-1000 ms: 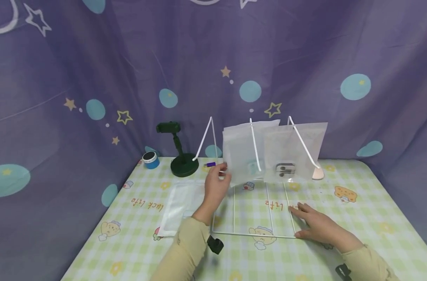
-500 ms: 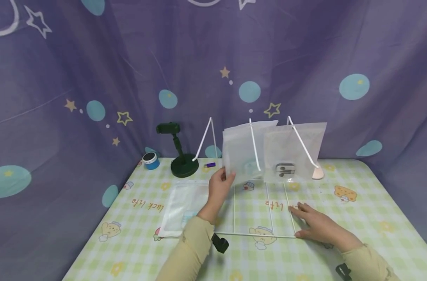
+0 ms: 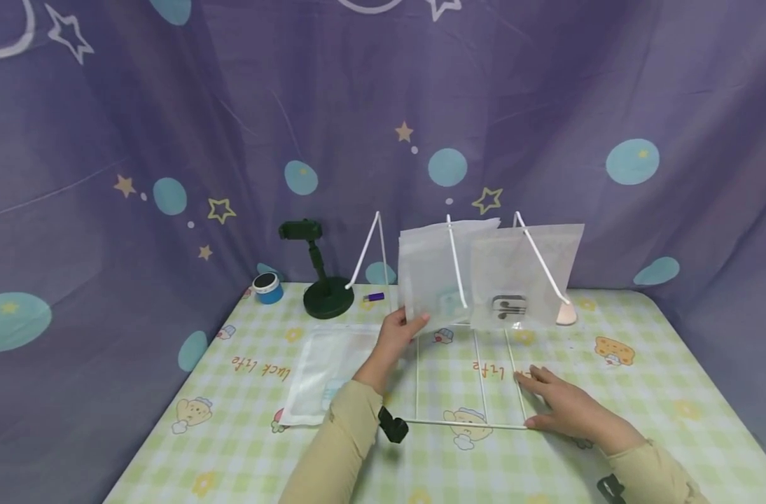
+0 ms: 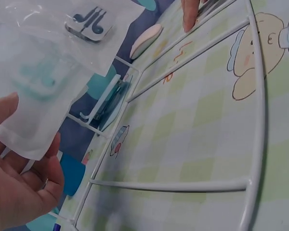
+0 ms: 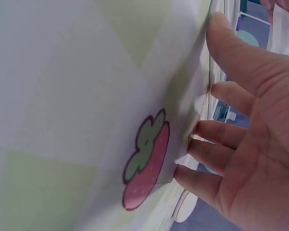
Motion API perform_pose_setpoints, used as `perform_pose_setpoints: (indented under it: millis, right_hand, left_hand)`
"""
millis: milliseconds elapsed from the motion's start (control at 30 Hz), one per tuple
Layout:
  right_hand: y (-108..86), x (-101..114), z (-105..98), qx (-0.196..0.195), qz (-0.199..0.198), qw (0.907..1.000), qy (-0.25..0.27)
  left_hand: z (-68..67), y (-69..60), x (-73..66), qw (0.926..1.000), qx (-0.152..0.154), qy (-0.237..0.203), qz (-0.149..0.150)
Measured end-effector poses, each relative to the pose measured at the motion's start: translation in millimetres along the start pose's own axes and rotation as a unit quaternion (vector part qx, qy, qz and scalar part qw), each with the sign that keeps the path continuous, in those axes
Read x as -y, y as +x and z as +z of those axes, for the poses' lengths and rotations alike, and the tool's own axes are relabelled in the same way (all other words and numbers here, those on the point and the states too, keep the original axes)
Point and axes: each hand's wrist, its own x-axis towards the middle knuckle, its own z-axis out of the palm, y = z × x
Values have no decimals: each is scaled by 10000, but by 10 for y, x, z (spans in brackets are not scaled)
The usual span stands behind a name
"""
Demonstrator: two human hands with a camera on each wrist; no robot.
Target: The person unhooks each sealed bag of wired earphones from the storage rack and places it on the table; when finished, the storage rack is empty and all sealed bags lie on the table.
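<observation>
A white wire rack (image 3: pixel 465 424) lies on the table with upright prongs at its back. Between the prongs stand frosted zip bags; the middle bag (image 3: pixel 430 266) shows a pale teal shape inside. My left hand (image 3: pixel 394 344) holds this bag by its lower left corner, thumb in front and fingers behind, as the left wrist view shows. The bag to the right (image 3: pixel 528 262) has earphones (image 3: pixel 509 306) showing through it. My right hand (image 3: pixel 568 407) rests at the rack's right front corner with fingers extended, fingertips touching the wire or the cloth.
Left of the rack, another frosted bag (image 3: pixel 310 371) lies flat, with something light blue inside. Behind it are a dark green phone stand (image 3: pixel 328 299), a blue-and-white jar (image 3: pixel 268 288) and a small purple item (image 3: pixel 374 297). A pale pink object (image 3: pixel 567 315) sits behind the right bag.
My left hand has shifted slightly right and down, its thumb moving onto the front of the middle bag. The right hand stays at the rack's corner.
</observation>
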Motion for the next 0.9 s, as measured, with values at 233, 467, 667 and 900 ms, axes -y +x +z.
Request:
perform_pose_setpoints:
  millis: [233,467,667,900]
  right_hand:
    - [7,-11,-1,14,-56,10000,-12]
    - [-6,-15,-6,57,-18,10000,74]
    - [-13,-10,-3,79,15,10000,60]
    - [-13,-8,4,40,-58,10000,21]
  left_hand:
    - [11,-20,-18,9995,79,290,-72]
    - [15,-75,-23,9993,108,334,-141]
    - [-5,-151,-43,9990,330,291,66]
    - [-33,-310,-98,9976,671,108,165]
